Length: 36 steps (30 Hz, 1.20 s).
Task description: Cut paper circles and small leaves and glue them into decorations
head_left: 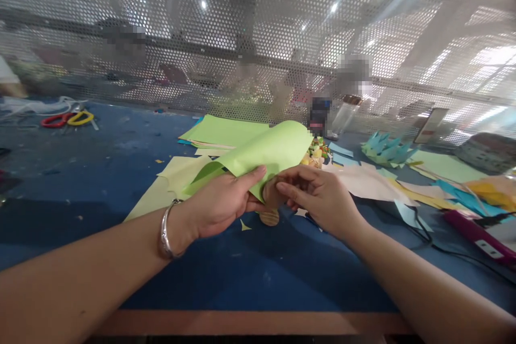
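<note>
Left forearm (100, 269) extends, grip (220, 201) pinching green paper (268, 153).

A blue table (226, 279) with a reddish-brown front edge (242, 322) carries it all, with scissors (67, 118) in red and yellow handles lying far over on the left. Toward the back sits a stack of green paper (229, 131) — a paler, cut sheet (151, 196) just in front — and a tiny green scrap (245, 226) rests nearer me. The right is busier: a spiky paper crown (387, 151), loose strips, a purple power strip (478, 235).
</note>
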Motion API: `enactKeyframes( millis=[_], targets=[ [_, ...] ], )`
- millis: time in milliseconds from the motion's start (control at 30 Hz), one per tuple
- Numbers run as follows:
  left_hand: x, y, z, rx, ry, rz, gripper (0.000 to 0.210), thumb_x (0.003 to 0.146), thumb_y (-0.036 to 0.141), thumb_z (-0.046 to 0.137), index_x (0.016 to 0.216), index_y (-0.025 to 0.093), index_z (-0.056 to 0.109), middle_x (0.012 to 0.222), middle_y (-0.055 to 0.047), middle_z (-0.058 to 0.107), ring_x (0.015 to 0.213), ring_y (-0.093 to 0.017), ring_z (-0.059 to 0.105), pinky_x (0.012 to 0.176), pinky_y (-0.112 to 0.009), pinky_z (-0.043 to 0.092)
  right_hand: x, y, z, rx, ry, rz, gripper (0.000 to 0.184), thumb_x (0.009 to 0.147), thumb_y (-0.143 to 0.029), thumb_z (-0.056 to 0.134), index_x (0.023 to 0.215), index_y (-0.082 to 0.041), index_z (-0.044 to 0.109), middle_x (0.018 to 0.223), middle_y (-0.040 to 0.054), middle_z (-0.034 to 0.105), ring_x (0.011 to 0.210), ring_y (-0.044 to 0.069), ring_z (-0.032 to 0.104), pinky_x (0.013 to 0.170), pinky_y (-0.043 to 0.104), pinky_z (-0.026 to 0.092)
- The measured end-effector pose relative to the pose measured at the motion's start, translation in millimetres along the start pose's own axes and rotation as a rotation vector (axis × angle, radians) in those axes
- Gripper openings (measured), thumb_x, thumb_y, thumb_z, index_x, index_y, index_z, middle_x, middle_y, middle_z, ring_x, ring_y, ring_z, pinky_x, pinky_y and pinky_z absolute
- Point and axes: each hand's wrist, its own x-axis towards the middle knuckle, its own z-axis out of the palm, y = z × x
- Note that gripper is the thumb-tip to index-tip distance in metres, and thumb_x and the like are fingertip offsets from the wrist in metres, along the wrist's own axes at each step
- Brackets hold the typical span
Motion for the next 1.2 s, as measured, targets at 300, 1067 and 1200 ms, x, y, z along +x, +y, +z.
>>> enactKeyframes(
  millis=[300, 1067, 1200],
  targets=[
    [-5.1, 1.8, 0.1, 0.12, -0.104, -0.011, 0.011, 0.078, 0.019, 0.077, 0.089, 0.017, 0.079, 0.089, -0.009, 0.077, 0.082, -0.024, 0.073, 0.081, -0.039, 0.059, 0.2, 0.6, 1.8, -0.074, -0.022, -0.046, 0.024, 0.088, -0.039, 0.071, 0.1, -0.019, 0.073, 0.091, 0.0047, 0.07, 0.059, 0.012, 0.064, 0.056, 0.028, 0.056],
    [-3.0, -1.0, -14.3, 0.677, 0.358, 0.084, 0.065, 0.076, 0.054, 0.075, 0.04, 0.022, 0.031, 0.043, 0.007, 0.019, 0.042, -0.008, 0.02, 0.044, -0.029, 0.013, -2.1, -5.2, 2.6, -0.02, 0.165, -0.058, 0.025, 0.087, -0.041, 0.072, 0.095, -0.02, 0.062, 0.072, -0.0015, 0.06, 0.054, 0.012, 0.057, 0.05, 0.025, 0.049],
    [-0.4, -3.6, -17.4, 0.62, 0.339, 0.108, 0.061, 0.076, 0.054, 0.075, 0.041, 0.021, 0.036, 0.046, 0.005, 0.024, 0.045, -0.009, 0.023, 0.047, -0.03, 0.016, -1.3, -7.5, 1.4, 0.043, 0.137, 0.055, 0.031, 0.089, -0.049, 0.069, 0.089, -0.019, 0.061, 0.059, -0.0032, 0.059, 0.046, 0.011, 0.055, 0.043, 0.022, 0.044]
  ],
)
